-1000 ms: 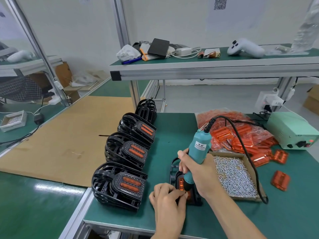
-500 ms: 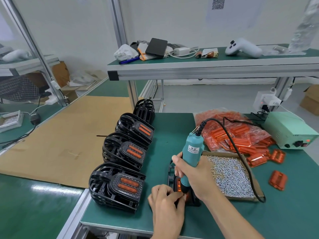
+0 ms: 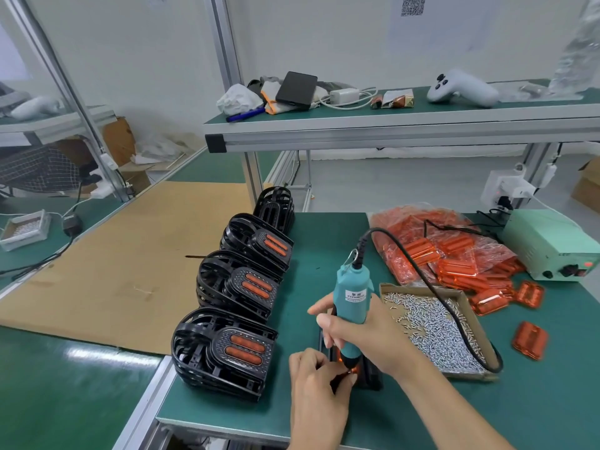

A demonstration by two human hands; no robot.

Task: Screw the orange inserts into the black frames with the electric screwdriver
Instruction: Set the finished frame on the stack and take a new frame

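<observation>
Near the front edge of the green mat (image 3: 406, 414), the right hand (image 3: 363, 336) wraps the teal driver (image 3: 352, 306) at mid-body, fingers curled round it, tool tilted slightly with its bit down on the work. Directly under the bit sits a black frame (image 3: 368, 375) with an orange insert (image 3: 352, 370) glowing at the tip; most of both is hidden by the hands. The left hand (image 3: 316, 381) pinches thumb and fingertips together at the bit tip, touching the insert; what it pinches is too small to tell. The driver's black cord (image 3: 431, 287) loops up from its top, then right across the screw tray.

Just right of the right wrist: shallow cardboard tray (image 3: 467, 306) of small silver screws (image 3: 431, 329). Behind it, a crinkled clear bag (image 3: 422, 235) of glossy orange inserts, with loose ones (image 3: 530, 340) on the mat to the right. Far right, a pale green power box (image 3: 552, 245).

Left of the hands: three stacks (image 3: 224, 352) of finished ribbed black frames in a row along the mat's left edge, a fourth stack behind. Open mat lies between stacks and hands, and to the front right. Beyond the left edge, brown cardboard (image 3: 113, 264).
</observation>
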